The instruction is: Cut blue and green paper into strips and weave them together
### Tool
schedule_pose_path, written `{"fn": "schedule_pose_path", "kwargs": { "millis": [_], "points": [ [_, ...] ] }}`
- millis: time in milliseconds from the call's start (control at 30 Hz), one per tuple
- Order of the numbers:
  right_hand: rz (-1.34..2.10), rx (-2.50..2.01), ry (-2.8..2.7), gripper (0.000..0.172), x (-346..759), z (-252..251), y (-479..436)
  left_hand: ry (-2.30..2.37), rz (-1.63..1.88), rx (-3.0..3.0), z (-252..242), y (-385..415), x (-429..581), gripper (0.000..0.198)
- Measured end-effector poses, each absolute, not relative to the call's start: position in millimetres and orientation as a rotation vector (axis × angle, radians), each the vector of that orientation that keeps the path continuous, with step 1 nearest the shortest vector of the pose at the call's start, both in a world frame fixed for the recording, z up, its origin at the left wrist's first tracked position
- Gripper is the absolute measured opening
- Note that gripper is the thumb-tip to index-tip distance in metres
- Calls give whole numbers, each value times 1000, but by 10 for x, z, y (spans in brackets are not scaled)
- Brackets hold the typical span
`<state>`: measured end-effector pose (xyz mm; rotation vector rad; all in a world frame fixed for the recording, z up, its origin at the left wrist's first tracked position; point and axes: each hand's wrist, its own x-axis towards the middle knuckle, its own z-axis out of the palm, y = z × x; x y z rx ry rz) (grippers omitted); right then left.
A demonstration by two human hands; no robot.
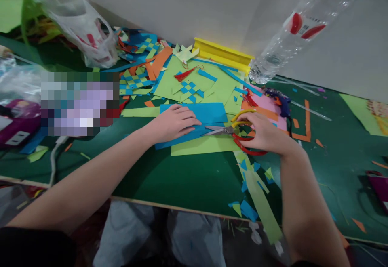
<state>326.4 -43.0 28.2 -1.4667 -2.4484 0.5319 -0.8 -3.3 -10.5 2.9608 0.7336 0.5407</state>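
The green table (182, 182) carried a litter of cut paper that thickened toward 12 o'clock. At 10 o'clock a plastic bag (81, 28) slumped with something red and white inside. At 2 o'clock a clear plastic bottle (300, 24) leaned with its base on the table; whether it held anything could not be told. Between them, at 12, lay a yellow tray (222, 55) whose inside was hidden.

In the middle was the blue paper (210, 112), its long axis running from 9 to 3 o'clock, on top of a light green sheet (203, 146). The left hand (174, 122) lay on the blue paper's 9 o'clock half, palm down and fingers spread flat, gripping nothing. The right hand (263, 133) sat just off its 3 o'clock end, with its fingers hooked through the yellow and red loops of the scissors (230, 131). Their blades looked nearly closed. They pointed toward 9 o'clock along the paper's lower edge, with the tips close to the left fingertips (195, 123). The left hand was therefore on the sheet and the right beside it.
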Motion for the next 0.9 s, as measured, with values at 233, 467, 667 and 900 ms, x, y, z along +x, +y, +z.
{"fn": "schedule_pose_path", "kwargs": {
  "millis": [233, 467, 667, 900],
  "points": [
    [526, -1387, -2490, 47, 3246, 254, -401, 745, 466, 2998, -115, -50, 3, 33],
    [549, -1372, -2503, 44, 3241, 280, -400, 720, 365, 2956, -126, -37, 6, 38],
    [574, -1369, -2514, 43, 3249, 289, -402, 793, 336, 2901, -130, -40, 8, 37],
    [600, -1391, -2505, 42, 3270, 306, -406, 814, 324, 2868, -129, -42, 1, 39]
  ]
}}
